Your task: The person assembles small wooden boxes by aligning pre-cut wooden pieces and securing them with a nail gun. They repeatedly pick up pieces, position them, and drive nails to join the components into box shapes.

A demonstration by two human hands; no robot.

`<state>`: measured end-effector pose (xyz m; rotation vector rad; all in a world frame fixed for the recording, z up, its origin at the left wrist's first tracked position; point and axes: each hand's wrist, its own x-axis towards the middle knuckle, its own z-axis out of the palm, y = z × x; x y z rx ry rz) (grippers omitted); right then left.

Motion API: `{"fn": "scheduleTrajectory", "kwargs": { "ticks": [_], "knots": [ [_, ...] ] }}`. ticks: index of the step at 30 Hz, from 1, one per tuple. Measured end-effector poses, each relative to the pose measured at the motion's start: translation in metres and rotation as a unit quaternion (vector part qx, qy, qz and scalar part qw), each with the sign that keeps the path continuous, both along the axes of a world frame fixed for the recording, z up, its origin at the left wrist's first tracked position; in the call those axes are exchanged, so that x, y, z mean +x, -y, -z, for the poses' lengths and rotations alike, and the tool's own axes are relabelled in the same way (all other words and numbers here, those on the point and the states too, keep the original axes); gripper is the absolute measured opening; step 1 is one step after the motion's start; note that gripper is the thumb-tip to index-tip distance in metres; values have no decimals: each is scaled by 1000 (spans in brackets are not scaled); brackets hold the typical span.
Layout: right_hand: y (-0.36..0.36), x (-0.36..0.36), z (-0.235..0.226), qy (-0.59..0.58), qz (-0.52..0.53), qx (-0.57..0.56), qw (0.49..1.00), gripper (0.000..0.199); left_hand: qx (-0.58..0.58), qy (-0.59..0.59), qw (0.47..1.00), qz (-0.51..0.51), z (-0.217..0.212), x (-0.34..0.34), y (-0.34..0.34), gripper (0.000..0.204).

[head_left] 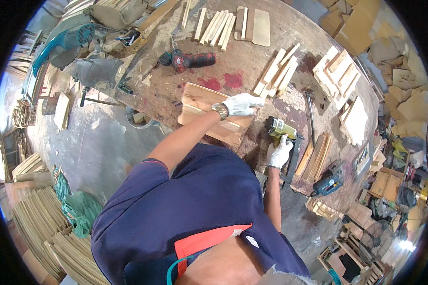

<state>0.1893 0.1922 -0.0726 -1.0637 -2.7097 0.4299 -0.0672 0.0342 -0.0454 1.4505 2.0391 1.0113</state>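
Note:
My left hand (pixel 244 104), in a white knit glove with a wristwatch behind it, reaches over a light wooden panel (pixel 199 96) made of joined boards. Its fingers stretch out to the right past the panel's edge, and I see nothing held in them. To the right, my gloved right hand (pixel 279 153) is closed around a nail gun (pixel 283 128) with a yellow-green body and a black magazine. The nail gun is just off the panel's right side, over the workbench (pixel 166 90). The nail gun's tip is hard to make out.
A red and black cordless drill (pixel 193 60) lies beyond the panel. Wooden strips (pixel 217 28) and stacked wood pieces (pixel 336 76) spread across the bench. A metal bar (pixel 311 116) and a dark blue power tool (pixel 329 180) lie right. A miter saw (pixel 64 50) stands far left.

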Motion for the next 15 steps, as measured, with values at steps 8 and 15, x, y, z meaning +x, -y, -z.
{"fn": "scheduleTrajectory", "kwargs": {
  "ticks": [8,15],
  "knots": [
    [-43,-31,15,22,12,29,999,84,65,-45,948,-308,-8,-81,7,31],
    [-40,-35,17,37,47,18,998,85,34,-19,806,-590,19,-239,91,24]
  ]
}}
